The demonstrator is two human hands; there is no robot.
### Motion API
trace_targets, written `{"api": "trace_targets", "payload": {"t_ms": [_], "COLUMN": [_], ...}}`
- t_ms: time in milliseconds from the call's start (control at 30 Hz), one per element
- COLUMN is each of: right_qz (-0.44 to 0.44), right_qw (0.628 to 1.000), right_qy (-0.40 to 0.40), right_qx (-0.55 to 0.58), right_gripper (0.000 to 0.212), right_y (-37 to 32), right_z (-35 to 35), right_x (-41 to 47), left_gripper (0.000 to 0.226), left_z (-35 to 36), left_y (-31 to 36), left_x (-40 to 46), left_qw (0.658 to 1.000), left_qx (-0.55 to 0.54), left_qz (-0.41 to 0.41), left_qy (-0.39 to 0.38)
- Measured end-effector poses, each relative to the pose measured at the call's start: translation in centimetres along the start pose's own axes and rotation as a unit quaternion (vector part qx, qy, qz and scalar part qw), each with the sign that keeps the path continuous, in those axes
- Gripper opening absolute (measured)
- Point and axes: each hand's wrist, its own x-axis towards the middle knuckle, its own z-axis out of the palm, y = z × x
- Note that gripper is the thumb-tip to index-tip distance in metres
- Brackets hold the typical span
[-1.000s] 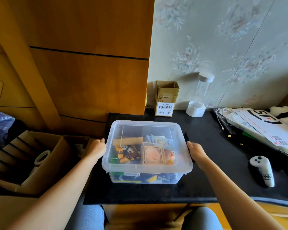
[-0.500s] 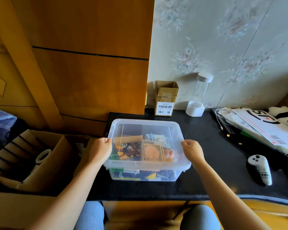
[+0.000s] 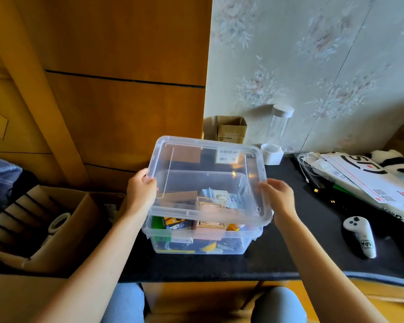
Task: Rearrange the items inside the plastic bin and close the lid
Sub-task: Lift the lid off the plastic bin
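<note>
White controller (image 3: 360, 234), plush panda (image 3: 392, 162), small cardboard box (image 3: 231, 129), tape roll (image 3: 59, 221)

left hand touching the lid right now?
Touching. The head view shows the left hand gripping the left edge of the clear lid, thumb on top; the lid is held tilted above the bin.

A home room: floral wallpaper (image 3: 313, 54) beyond the fingers, wooden wardrobe panels (image 3: 117, 66), plush panda (image 3: 392, 163) far right.

Lid (image 3: 208, 173) now off the bin (image 3: 203, 243) (far edge tilted up).
</note>
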Motion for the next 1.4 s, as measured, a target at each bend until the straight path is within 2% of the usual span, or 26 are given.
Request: {"api": "trace_targets", "payload": {"t_ms": [33,100,167,233,300,367,433,467,500,533,600,633,667,767,833,933,1033,1100,1167,1233,1300,1400], "right_qz": [0.000,0.023,0.057,0.031,-0.070,-0.188,-0.294,-0.337,-0.380,-0.433,-0.538,-0.567,-0.574,-0.523,-0.451,-0.248,-0.031,0.109,0.189,0.222,0.235,0.269], "right_qw": [1.000,0.992,0.972,0.964,0.968,0.959,0.942,0.934,0.924,0.900,0.813,0.784,0.776,0.807,0.840,0.941,0.995,0.993,0.977,0.972,0.971,0.957], "right_qy": [-0.014,-0.096,-0.176,-0.179,-0.135,-0.102,-0.074,-0.053,-0.020,0.025,0.074,0.075,0.071,0.040,0.000,-0.010,0.045,0.023,-0.007,-0.013,0.016,0.048], "right_qx": [0.025,0.085,0.148,0.192,0.200,0.184,0.145,0.106,0.041,-0.051,-0.209,-0.243,-0.253,-0.272,-0.300,-0.232,-0.088,0.041,0.098,0.071,0.051,0.095], "right_gripper": [0.009,0.008,0.019,0.030,0.027,0.022,0.015,0.009,0.005,0.013,0.039,0.045,0.048,0.058,0.067,0.073,0.050,0.032,0.019,0.013,0.012,0.014], "right_y": [-0.7,-2.0,-3.1,-3.6,-3.9,-4.1,-4.3,-4.4,-4.4,-4.4,-4.1,-3.6,-3.1,-1.1,0.8,3.9,6.5,7.8,9.2,10.9,12.4,14.2], "right_z": [-0.5,-1.6,-2.6,-3.7,-4.6,-4.8,-4.7,-4.6,-4.5,-4.5,-4.5,-4.5,-4.5,-5.1,-5.6,-7.3,-9.9,-11.3,-12.4,-13.5,-14.6,-16.5], "right_x": [0.0,0.1,-0.1,-0.3,-0.8,-1.5,-2.1,-2.1,-2.1,-1.9,-1.9,-1.9,-2.1,-2.2,-2.2,-2.1,-1.9,-1.7,-1.6,-1.6,-1.7,-1.9], "left_gripper": [0.038,0.041,0.043,0.046,0.053,0.053,0.046,0.047,0.053,0.061,0.071,0.069,0.062,0.029,0.024,0.023,0.018,0.016,0.016,0.019,0.021,0.025], "left_z": [0.0,0.2,0.7,1.5,2.6,3.4,3.9,4.1,4.1,4.1,4.0,4.1,4.4,5.6,6.3,7.7,9.4,10.8,12.4,14.1,16.0,18.9], "left_y": [0.6,1.7,2.9,3.9,4.8,5.8,7.0,7.6,8.2,8.6,9.1,9.1,9.1,8.6,8.4,8.4,8.8,9.1,9.2,9.4,9.4,9.3], "left_x": [0.1,0.3,0.2,0.0,-0.3,-0.9,-1.7,-2.2,-2.6,-2.8,-3.2,-3.6,-4.0,-5.4,-6.3,-7.4,-8.6,-9.7,-11.1,-12.5,-13.8,-15.4], "left_qw": [1.000,0.999,0.999,0.997,0.994,0.993,0.987,0.973,0.944,0.901,0.833,0.818,0.812,0.827,0.850,0.895,0.903,0.900,0.891,0.877,0.867,0.856], "left_qx": [-0.014,-0.040,-0.044,-0.026,0.011,0.013,-0.056,-0.127,-0.215,-0.294,-0.377,-0.391,-0.397,-0.383,-0.356,-0.263,-0.204,-0.174,-0.154,-0.158,-0.159,-0.138], "left_qz": [0.003,-0.004,0.009,0.022,0.008,0.012,0.012,-0.012,-0.052,-0.094,-0.142,-0.152,-0.154,-0.125,-0.098,-0.023,0.020,0.029,0.031,0.024,0.022,0.005], "left_qy": [-0.001,-0.008,-0.028,-0.072,-0.112,-0.121,-0.151,-0.190,-0.246,-0.305,-0.378,-0.393,-0.399,-0.392,-0.377,-0.360,-0.378,-0.399,-0.426,-0.453,-0.472,-0.498]}}
